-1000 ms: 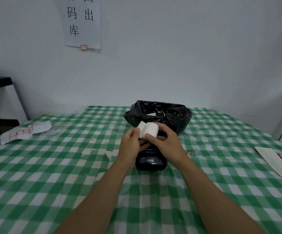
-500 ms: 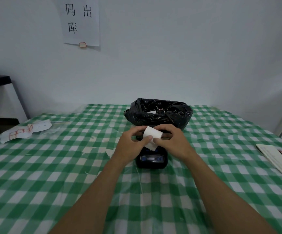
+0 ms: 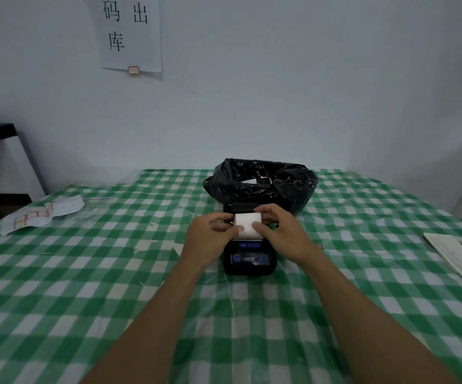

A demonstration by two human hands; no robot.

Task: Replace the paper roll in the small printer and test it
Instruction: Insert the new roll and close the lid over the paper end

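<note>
Left hand (image 3: 210,239) and right hand (image 3: 281,234) pinch the cylindrical white paper roll (image 3: 247,225), seemingly seated in the black printer (image 3: 249,259).

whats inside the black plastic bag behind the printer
Inside the crumpled black plastic bag only a small white scrap shows through the open mouth; the folds cover everything else, so its other contents can't be seen.

We are reaching both bare forearms forward, converging toward the middle. Our left hand (image 3: 209,239) is curling its fingers (image 3: 218,217) inward with the thumb pressing toward the right, and our right hand (image 3: 281,234) is mirroring it, thumb (image 3: 260,227) angled left, both pinching the same thing between them.
</note>
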